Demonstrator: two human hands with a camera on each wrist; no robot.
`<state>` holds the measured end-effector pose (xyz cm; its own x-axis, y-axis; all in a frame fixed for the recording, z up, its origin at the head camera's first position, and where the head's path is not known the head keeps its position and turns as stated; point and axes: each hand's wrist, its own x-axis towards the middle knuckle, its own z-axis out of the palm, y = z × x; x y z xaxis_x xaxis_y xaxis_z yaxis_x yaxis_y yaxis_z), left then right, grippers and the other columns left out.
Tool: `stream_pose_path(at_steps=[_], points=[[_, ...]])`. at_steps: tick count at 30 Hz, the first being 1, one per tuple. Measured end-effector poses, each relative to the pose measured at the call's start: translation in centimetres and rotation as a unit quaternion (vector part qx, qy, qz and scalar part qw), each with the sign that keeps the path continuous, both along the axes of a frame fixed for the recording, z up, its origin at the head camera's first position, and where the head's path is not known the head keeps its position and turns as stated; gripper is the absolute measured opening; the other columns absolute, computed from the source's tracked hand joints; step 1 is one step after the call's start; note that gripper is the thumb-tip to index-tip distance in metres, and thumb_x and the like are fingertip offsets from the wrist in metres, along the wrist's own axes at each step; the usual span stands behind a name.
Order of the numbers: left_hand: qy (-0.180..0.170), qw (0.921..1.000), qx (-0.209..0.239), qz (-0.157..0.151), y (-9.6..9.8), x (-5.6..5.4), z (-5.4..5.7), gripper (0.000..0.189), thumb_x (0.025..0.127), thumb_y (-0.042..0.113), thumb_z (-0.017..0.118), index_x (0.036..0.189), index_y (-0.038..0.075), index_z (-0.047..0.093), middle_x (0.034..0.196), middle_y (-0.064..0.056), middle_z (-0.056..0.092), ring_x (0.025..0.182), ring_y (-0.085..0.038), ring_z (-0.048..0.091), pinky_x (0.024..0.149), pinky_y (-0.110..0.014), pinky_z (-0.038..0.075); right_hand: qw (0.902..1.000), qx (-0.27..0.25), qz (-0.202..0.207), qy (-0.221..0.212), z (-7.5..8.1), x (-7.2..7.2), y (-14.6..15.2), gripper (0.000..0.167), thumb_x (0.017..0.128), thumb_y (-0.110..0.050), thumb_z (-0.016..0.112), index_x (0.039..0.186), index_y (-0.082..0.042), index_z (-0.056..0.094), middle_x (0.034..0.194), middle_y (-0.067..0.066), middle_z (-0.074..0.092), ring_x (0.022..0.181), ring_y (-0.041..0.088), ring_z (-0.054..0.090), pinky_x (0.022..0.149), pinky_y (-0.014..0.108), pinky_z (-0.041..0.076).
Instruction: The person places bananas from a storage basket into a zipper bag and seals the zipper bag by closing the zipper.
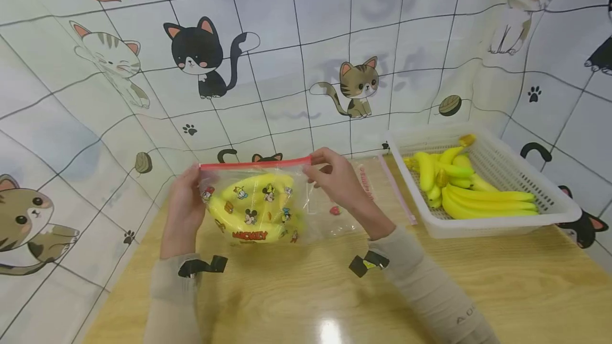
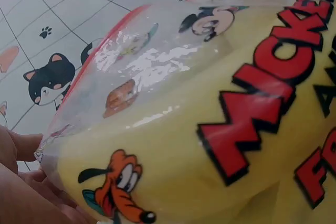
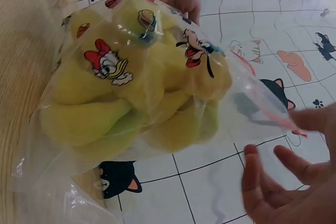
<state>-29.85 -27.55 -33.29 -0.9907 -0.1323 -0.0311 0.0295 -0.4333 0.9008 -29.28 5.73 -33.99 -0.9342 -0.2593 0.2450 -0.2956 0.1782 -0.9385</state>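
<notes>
A clear zip bag (image 1: 258, 207) with Mickey prints and a red zip strip (image 1: 255, 164) stands upright, bulging with yellow bananas (image 3: 84, 121). My left hand (image 1: 184, 207) holds its upper left corner, fingers along the side edge. At the right end of the strip, my right hand (image 1: 337, 178) pinches the corner. In the right wrist view, a finger of the right hand (image 3: 294, 177) touches the strip's end, while other fingers are bent apart from the plastic. The left wrist view shows the left hand (image 2: 26, 192) at the bag's edge, partly hidden.
A white plastic basket (image 1: 502, 224) with several bananas (image 1: 487, 203) stands on the right of the wooden table (image 1: 287, 291). Flat clear bags (image 1: 344, 219), one with a strawberry print, lie between it and the filled bag. A cat-printed cloth (image 1: 287, 68) hangs behind.
</notes>
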Motion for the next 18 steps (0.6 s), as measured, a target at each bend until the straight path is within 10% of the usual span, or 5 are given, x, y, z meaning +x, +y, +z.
stream_pose_path(at_steps=[3,6,10,18], points=[[-0.017,0.9990,0.041,-0.005,-0.7,-0.8,-0.7,0.031,0.108,0.032,0.052,0.087,0.016,0.069,0.077,0.003,0.073,0.080,-0.013,0.067,0.092,-0.026,0.038,0.9882,0.128,0.074,-0.038,-0.7,-0.1,-0.1,0.077,0.092,-0.044,0.075,0.151,-0.010,0.040,0.151,0.018,0.051,0.128,0.037,0.061,0.099,0.050,0.056],[-0.043,0.9956,0.083,0.012,-1.1,-1.2,-1.2,0.026,0.105,0.030,0.057,0.087,0.015,0.067,0.078,0.004,0.068,0.079,-0.012,0.061,0.086,-0.026,0.043,0.9532,0.235,0.177,-0.072,-2.0,0.2,-0.6,0.110,0.081,-0.044,0.085,0.162,-0.011,0.019,0.159,0.023,0.042,0.144,0.040,0.047,0.113,0.055,0.046],[-0.068,0.9892,0.124,0.037,-0.9,-1.2,-1.3,0.016,0.103,0.026,0.061,0.093,0.014,0.065,0.084,0.004,0.064,0.091,-0.012,0.055,0.092,-0.026,0.041,0.9361,0.233,0.261,-0.036,-4.0,0.6,-2.4,0.123,0.069,-0.024,0.096,0.161,-0.012,0.015,0.154,0.017,0.047,0.140,0.030,0.049,0.117,0.047,0.041],[-0.061,0.9715,0.225,0.044,0.2,-1.1,-0.7,0.024,0.108,0.025,0.050,0.096,0.007,0.059,0.086,-0.001,0.062,0.093,-0.014,0.055,0.111,-0.029,0.032,0.9619,0.253,0.103,0.000,-5.6,1.4,-4.7,0.133,0.062,-0.038,0.100,0.157,-0.007,0.012,0.135,0.015,0.063,0.097,0.021,0.065,0.075,0.035,0.055]])
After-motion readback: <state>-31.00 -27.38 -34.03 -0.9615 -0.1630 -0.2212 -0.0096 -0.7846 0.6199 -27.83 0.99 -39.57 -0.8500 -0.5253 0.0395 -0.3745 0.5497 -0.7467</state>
